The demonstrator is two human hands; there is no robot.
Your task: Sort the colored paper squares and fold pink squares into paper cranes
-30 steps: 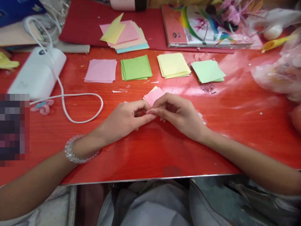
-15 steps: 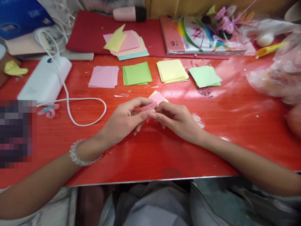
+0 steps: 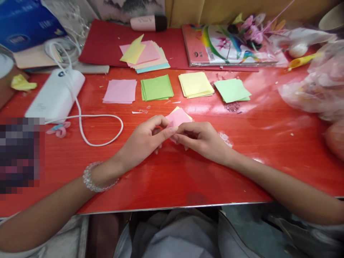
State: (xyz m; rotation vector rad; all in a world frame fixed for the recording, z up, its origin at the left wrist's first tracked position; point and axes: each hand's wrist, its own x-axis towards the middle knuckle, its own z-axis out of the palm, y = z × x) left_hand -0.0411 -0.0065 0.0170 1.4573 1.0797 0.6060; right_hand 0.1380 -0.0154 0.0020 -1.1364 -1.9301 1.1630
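Note:
A small folded piece of pink paper [image 3: 172, 124] is pinched between my two hands above the red table. My left hand [image 3: 150, 138] grips it from the left with thumb and fingers, partly covering it. My right hand [image 3: 202, 139] closes on its right side, fingertips touching those of the left. Just behind the hands lies a small stack of pink and yellow paper [image 3: 182, 115], its near part hidden by my fingers. The exact folds of the held paper are too small and covered to make out.
Behind, a row of square paper stacks holds pink [image 3: 119, 91], green [image 3: 157, 87], yellow [image 3: 196, 84] and mint [image 3: 232, 90] sheets. A white power bank [image 3: 56, 96] with a looping cable [image 3: 122, 125] lies left. Plastic bags [image 3: 309, 86] crowd the right. Mixed sheets [image 3: 150, 53] rest on a red folder [image 3: 104, 39].
The fingers have shifted on the pink paper, and less of its folded shape shows between them. Both hands stay close together in nearly the same place. The view has tilted slightly.

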